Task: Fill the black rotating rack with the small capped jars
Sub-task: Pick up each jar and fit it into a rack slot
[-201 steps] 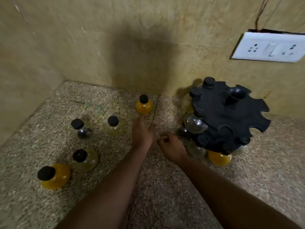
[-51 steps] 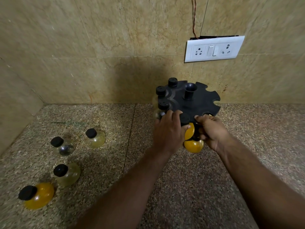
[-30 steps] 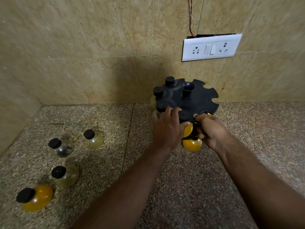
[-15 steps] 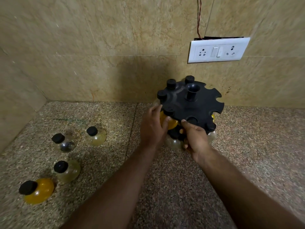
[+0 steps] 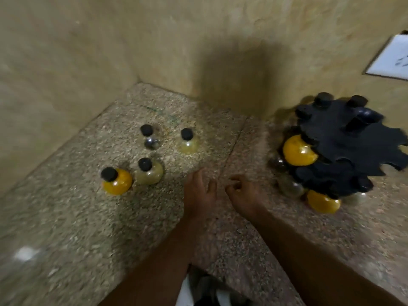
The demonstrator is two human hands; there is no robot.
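Observation:
The black rotating rack (image 5: 344,138) stands at the right by the wall, with two notched tiers. Several capped jars hang in it, among them an orange jar (image 5: 298,151) in the upper tier and another orange jar (image 5: 323,203) lower down. Loose on the counter at the left stand an orange jar (image 5: 117,182), a pale yellow jar (image 5: 149,174), a clear jar (image 5: 150,140) and a second pale jar (image 5: 187,143), all black-capped. My left hand (image 5: 198,194) is empty, fingers extended, right of the loose jars. My right hand (image 5: 244,194) hovers beside it, fingers curled loosely, holding nothing.
The speckled stone counter (image 5: 88,228) ends in a corner of tan tiled walls at the back left. A white switch plate (image 5: 390,60) sits on the wall above the rack. The picture is blurred by head motion.
Both hands have left the rack and moved left and down to the counter's middle. The orange jar now hangs in the upper tier. The view has swung left.

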